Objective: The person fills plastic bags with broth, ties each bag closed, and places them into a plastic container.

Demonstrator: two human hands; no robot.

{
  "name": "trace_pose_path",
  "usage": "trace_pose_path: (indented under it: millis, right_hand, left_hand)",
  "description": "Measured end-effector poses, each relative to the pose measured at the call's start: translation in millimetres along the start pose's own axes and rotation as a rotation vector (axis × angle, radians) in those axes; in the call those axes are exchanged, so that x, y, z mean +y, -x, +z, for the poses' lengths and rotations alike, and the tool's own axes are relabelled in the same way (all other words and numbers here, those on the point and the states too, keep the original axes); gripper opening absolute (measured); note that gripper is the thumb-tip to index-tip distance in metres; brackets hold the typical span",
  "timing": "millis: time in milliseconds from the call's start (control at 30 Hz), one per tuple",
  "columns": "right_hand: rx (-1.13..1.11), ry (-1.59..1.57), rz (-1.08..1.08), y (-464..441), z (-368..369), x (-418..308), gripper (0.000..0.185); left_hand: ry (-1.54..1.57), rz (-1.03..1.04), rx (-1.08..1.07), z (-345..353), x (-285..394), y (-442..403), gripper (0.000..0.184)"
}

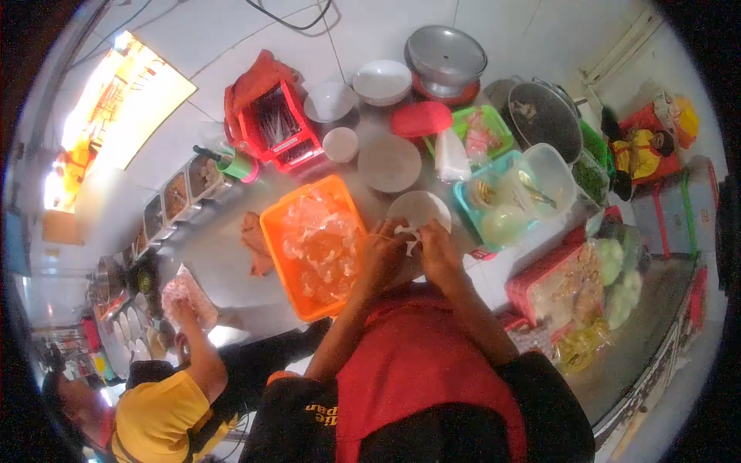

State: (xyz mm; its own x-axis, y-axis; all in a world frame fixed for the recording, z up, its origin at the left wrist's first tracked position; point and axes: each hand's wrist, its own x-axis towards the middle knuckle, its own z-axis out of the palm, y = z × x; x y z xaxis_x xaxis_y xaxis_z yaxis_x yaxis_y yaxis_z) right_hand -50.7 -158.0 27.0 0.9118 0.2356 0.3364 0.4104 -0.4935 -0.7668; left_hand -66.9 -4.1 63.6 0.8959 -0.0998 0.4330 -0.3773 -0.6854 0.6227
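Note:
My left hand (386,251) and my right hand (438,251) are close together, fingers closed, just below a white bowl (421,208). Between their fingertips is a small white, thin piece (411,245) that looks like plastic; its kind is not clear. A thin yellowish band seems to cross my left fingers. Left of my left hand stands an orange tray (270,224) full of clear tied plastic bags (320,247) with orange-looking contents. To the right of my right hand is a turquoise basket (465,202) with containers in it.
Behind my hands stand a round plate (389,163), white bowls (382,82), a red cutlery box (279,127), a green basket (505,133) and a large pot (545,122). A co-worker in a yellow shirt (158,417) handles a pinkish bag (189,297) at left.

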Motion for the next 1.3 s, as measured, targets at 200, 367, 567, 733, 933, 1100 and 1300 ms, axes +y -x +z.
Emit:
trace_pose_path:
  millis: [200, 367, 567, 733, 933, 1100, 1300]
  right_hand:
    - [-0.103, 0.090, -0.031, -16.1, -55.9, -15.8, 0.037]
    - [0.185, 0.656, 0.521, 13.1, -149.7, 31.9, 0.061]
    - [0.135, 0.365, 0.529, 59.4, -148.7, 111.4, 0.026]
    - [0.235, 0.300, 0.556, 63.9, -140.9, 88.4, 0.024]
    - [0.201, 0.236, 0.541, 56.8, -151.9, 42.0, 0.026]
    - [0.037, 0.122, 0.503, 40.3, -160.6, 2.0, 0.027]
    - [-0.145, 0.243, 0.235, 19.4, -151.4, -16.5, 0.034]
  left_hand:
    - [0.114, -0.500, -0.213, -13.4, 4.7, -8.2, 0.023]
    - [0.160, -0.429, -0.227, 1.2, -12.6, -9.3, 0.022]
    - [0.400, -0.504, -0.227, 47.8, -58.8, 6.0, 0.021]
    - [0.371, -0.481, -0.252, 43.9, -51.1, -13.8, 0.018]
    - [0.127, -0.134, -0.301, 45.4, -50.5, -24.8, 0.016]
    - [0.245, -0.073, -0.348, 57.1, -44.7, -30.2, 0.018]
    - [0.312, -0.084, -0.376, 60.7, -34.6, -27.2, 0.020]
